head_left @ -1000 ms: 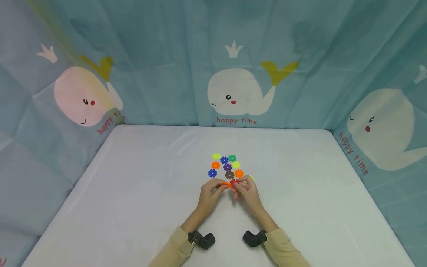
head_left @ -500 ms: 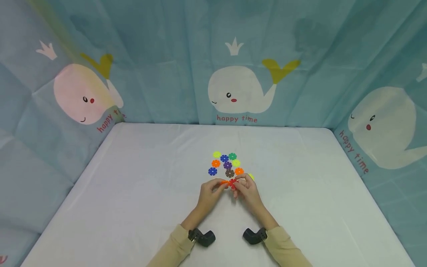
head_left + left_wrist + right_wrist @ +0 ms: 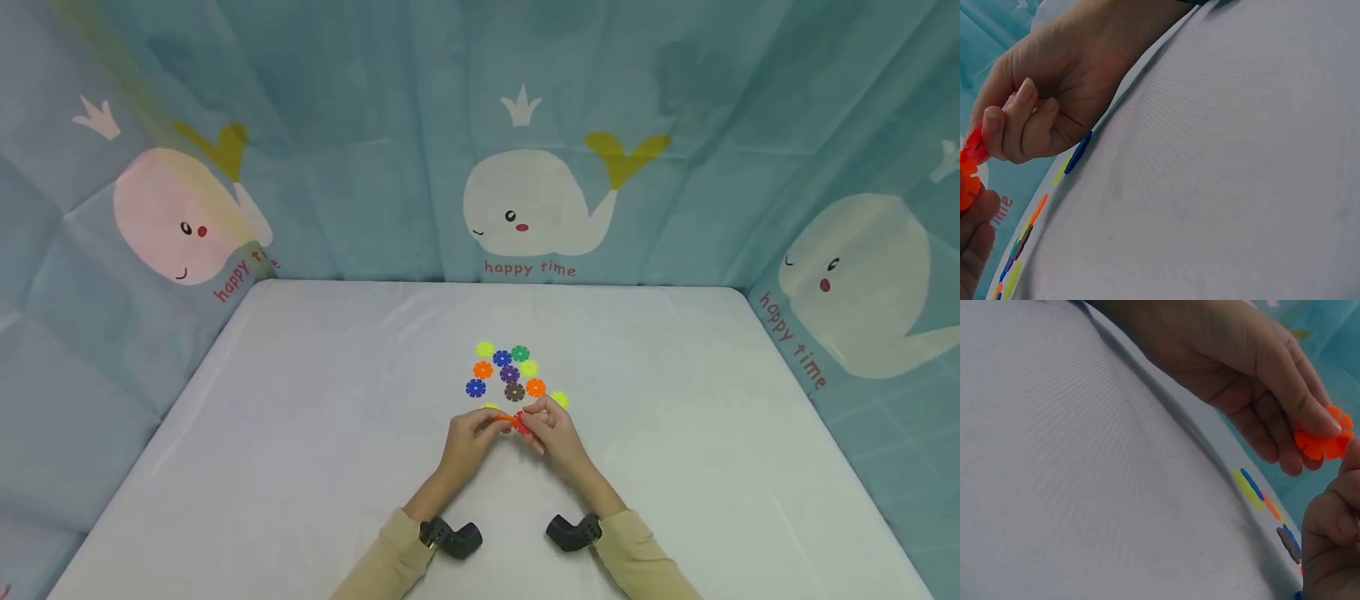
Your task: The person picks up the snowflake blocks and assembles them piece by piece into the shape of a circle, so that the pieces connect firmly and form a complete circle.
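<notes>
My left hand (image 3: 468, 442) pinches an orange notched plastic building disc (image 3: 506, 417) between thumb and fingers. Facing it, my right hand (image 3: 557, 431) pinches a red building disc (image 3: 520, 423). The two discs meet at their edges between the fingertips, over the near side of the scattered discs. In the left wrist view, the red disc (image 3: 977, 145) sits at the right hand's fingertips, just above the orange disc (image 3: 969, 182). The right wrist view shows the left thumb across the flat of the orange disc (image 3: 1322, 445); fingers cover much of the red one.
Several more discs lie flat on the white table (image 3: 337, 400) beyond the hands, among them a brown disc (image 3: 514, 392), a purple disc (image 3: 510, 375) and a green disc (image 3: 520, 353). A yellow disc (image 3: 559, 400) lies by the right hand. A whale-print curtain (image 3: 360, 208) stands behind.
Both hands have drawn slightly toward the person with their discs, the red disc turning a little. A yellow disc beyond the left hand now shows, and more of the one by the right hand.
</notes>
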`<state>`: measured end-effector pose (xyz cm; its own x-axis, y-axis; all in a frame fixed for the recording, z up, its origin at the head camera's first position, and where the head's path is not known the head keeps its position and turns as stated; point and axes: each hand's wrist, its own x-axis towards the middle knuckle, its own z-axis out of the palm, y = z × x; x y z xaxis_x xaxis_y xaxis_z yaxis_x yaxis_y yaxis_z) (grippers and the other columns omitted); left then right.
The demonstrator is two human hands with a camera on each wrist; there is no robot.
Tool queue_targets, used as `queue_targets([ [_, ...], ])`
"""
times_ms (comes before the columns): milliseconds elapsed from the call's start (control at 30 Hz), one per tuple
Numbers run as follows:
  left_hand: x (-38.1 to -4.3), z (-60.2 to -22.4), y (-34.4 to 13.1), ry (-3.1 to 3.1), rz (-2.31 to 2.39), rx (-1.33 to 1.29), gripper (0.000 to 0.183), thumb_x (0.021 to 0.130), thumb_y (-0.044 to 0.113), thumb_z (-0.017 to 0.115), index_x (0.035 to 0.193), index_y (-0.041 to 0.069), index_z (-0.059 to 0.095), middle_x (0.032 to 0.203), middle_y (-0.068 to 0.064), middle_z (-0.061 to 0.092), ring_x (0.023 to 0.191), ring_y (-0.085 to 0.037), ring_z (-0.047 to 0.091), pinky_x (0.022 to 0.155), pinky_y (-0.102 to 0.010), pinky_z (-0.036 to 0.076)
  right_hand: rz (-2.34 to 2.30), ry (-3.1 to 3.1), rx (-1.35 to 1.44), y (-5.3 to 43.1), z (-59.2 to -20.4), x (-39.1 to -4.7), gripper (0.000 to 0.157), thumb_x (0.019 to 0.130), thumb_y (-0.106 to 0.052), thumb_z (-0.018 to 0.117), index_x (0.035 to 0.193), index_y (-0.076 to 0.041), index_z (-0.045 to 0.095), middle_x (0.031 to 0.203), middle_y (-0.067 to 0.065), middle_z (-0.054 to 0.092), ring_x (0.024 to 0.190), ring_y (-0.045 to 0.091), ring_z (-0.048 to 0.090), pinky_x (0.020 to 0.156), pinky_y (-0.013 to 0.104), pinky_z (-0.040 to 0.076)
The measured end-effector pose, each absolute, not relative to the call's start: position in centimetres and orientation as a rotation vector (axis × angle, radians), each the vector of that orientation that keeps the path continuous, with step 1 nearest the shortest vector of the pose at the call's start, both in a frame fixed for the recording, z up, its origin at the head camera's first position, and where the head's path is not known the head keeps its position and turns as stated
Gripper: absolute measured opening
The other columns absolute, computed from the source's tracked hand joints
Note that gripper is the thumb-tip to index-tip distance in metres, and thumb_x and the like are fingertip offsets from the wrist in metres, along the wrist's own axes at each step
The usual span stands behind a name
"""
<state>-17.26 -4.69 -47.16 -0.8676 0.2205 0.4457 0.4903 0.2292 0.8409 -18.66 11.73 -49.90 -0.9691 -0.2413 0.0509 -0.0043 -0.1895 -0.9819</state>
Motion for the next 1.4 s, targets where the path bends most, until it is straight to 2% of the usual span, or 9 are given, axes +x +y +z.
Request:
queue_targets([
  [167, -17.5, -47.3, -4.8, -2.243, -1.724, -0.700, 0.006, 0.080, -0.002, 0.063, 0.084, -0.006, 0.064, 0.077, -0.013, 0.065, 0.071, -0.021, 0.063, 0.067, -0.026, 0.049, -2.282, 1.865, -0.283, 11.7, -49.7, -18.9, 0.009, 0.091, -0.003, 0.049, 0.091, 0.003, 0.042, 0.057, 0.002, 0.052, 0.042, 0.008, 0.037, 0.040, 0.018, 0.029],
  [433, -18.4, -46.5, -4.7, -2.244, -1.683, -0.751, 0.006, 0.079, -0.004, 0.063, 0.084, -0.007, 0.064, 0.077, -0.013, 0.065, 0.071, -0.022, 0.062, 0.067, -0.025, 0.048, -2.291, 1.856, -0.306, 11.8, -49.2, -19.7, 0.015, 0.091, -0.005, 0.051, 0.092, 0.006, 0.041, 0.058, 0.003, 0.053, 0.043, 0.008, 0.038, 0.040, 0.017, 0.030],
  [767, -18.0, -46.9, -4.5, -2.231, -1.689, -0.735, 0.008, 0.079, -0.004, 0.063, 0.086, -0.007, 0.064, 0.078, -0.013, 0.065, 0.071, -0.020, 0.063, 0.067, -0.025, 0.049, -2.293, 1.822, -0.261, 11.8, -49.7, -19.3, 0.010, 0.092, -0.007, 0.049, 0.090, -0.001, 0.042, 0.057, 0.002, 0.052, 0.042, 0.008, 0.036, 0.039, 0.018, 0.029],
  [1167, -17.7, -47.5, -4.0, -2.150, -1.754, -0.769, 0.005, 0.081, -0.005, 0.061, 0.085, -0.007, 0.062, 0.081, -0.014, 0.065, 0.074, -0.023, 0.063, 0.071, -0.027, 0.048, -2.345, 1.836, -0.209, 12.1, -49.7, -18.8, 0.014, 0.092, -0.005, 0.048, 0.097, 0.007, 0.042, 0.059, 0.002, 0.051, 0.042, 0.007, 0.036, 0.040, 0.017, 0.030],
  [1400, -17.3, -47.5, -4.5, -2.106, -1.729, -0.711, 0.006, 0.078, -0.009, 0.062, 0.084, -0.007, 0.062, 0.080, -0.015, 0.065, 0.072, -0.024, 0.062, 0.069, -0.028, 0.049, -2.366, 1.992, -0.215, 13.1, -49.7, -19.2, 0.028, 0.095, -0.009, 0.043, 0.111, 0.014, 0.040, 0.063, 0.007, 0.047, 0.044, 0.010, 0.036, 0.042, 0.019, 0.031],
])
